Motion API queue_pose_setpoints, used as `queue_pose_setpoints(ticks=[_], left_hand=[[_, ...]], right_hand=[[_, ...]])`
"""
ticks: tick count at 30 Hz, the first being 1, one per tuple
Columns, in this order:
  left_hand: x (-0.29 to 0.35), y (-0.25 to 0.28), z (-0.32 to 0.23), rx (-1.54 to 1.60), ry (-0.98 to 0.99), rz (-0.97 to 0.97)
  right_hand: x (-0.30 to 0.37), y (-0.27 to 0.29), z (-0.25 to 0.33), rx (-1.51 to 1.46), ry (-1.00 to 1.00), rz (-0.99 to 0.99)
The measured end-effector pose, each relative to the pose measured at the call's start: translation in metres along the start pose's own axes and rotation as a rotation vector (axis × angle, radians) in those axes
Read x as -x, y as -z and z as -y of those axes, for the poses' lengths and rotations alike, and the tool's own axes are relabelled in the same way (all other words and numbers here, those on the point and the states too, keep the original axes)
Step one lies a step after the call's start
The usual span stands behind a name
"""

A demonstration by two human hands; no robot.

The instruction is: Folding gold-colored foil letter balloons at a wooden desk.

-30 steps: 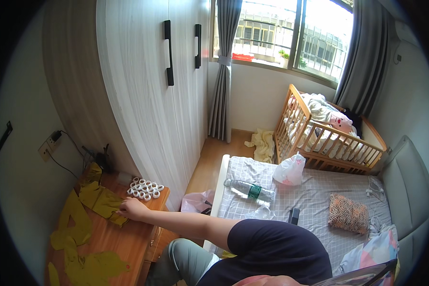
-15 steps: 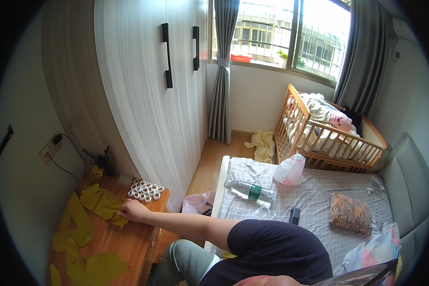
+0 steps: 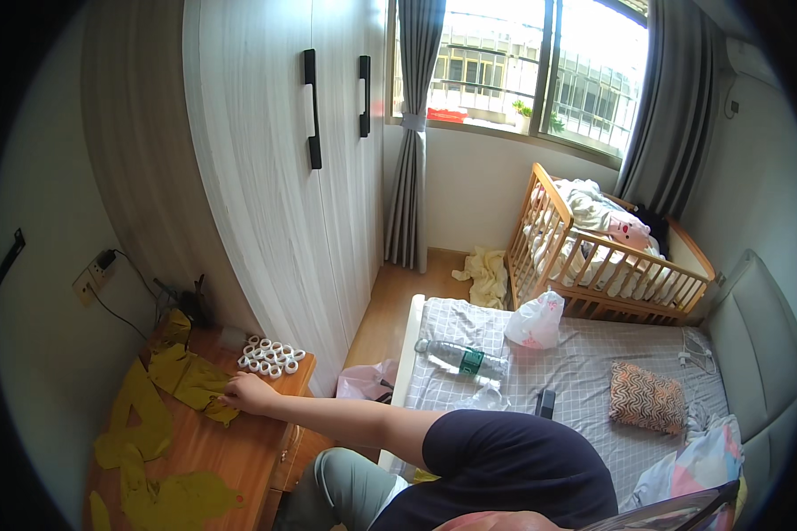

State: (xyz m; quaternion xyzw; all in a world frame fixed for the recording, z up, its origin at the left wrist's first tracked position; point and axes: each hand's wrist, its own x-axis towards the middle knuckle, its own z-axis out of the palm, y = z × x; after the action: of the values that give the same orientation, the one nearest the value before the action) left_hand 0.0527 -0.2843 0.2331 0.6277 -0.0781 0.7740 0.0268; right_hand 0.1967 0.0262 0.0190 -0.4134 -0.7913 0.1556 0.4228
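My right hand (image 3: 250,395) reaches left across the wooden table, with its fingers curled on the right edge of a flat, creased yellow foil-like piece (image 3: 189,376). The fingertips are partly hidden, but they seem to pinch that edge. More yellow pieces spread over the table: one with a triangular gap (image 3: 133,440) and a wider one (image 3: 181,498) nearer the front. Just beyond my hand, several small white rings (image 3: 270,356) stand in a tight group. My left hand is out of view.
The wooden table (image 3: 205,438) stands against the wall, beside a tall pale wardrobe (image 3: 257,177). A black cable runs from a wall socket (image 3: 88,281). To the right, a bed (image 3: 576,354) bears a large plastic bottle (image 3: 460,356), a white bag (image 3: 537,320) and a pillow (image 3: 648,396). Behind it stands a wooden crib (image 3: 611,248).
The view has shifted very slightly. My right hand stays at the same edge of the yellow piece, and nothing on the table has visibly moved.
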Motion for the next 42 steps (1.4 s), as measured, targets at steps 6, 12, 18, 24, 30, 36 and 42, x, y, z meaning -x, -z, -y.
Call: queue_pose_setpoints(ticks=[6, 12, 18, 24, 30, 36, 42], left_hand=[[-0.008, -0.012, 0.034, -0.25, -0.365, -0.102], [-0.019, -0.006, 0.019, -0.445, -0.482, -0.183], [0.016, -0.017, 0.032, 0.303, -0.252, -0.184], [0.036, -0.026, 0.043, 0.415, -0.1, -0.037], [0.067, -0.035, 0.064, 0.519, 0.066, 0.101], [0.092, -0.048, 0.079, 0.625, 0.239, 0.231], [0.11, -0.057, 0.088, 0.768, 0.405, 0.365]], right_hand=[[0.003, 0.003, -0.007, 0.019, 0.008, -0.017], [-0.008, -0.019, 0.02, 0.001, 0.049, -0.01], [0.005, 0.0, -0.01, 0.034, 0.01, -0.013], [0.0, -0.004, -0.008, 0.023, 0.015, -0.009], [-0.002, -0.004, -0.002, 0.009, 0.006, 0.007], [-0.004, -0.005, 0.001, 0.01, 0.0, 0.016], [0.002, 0.003, -0.011, 0.038, -0.001, -0.02]])
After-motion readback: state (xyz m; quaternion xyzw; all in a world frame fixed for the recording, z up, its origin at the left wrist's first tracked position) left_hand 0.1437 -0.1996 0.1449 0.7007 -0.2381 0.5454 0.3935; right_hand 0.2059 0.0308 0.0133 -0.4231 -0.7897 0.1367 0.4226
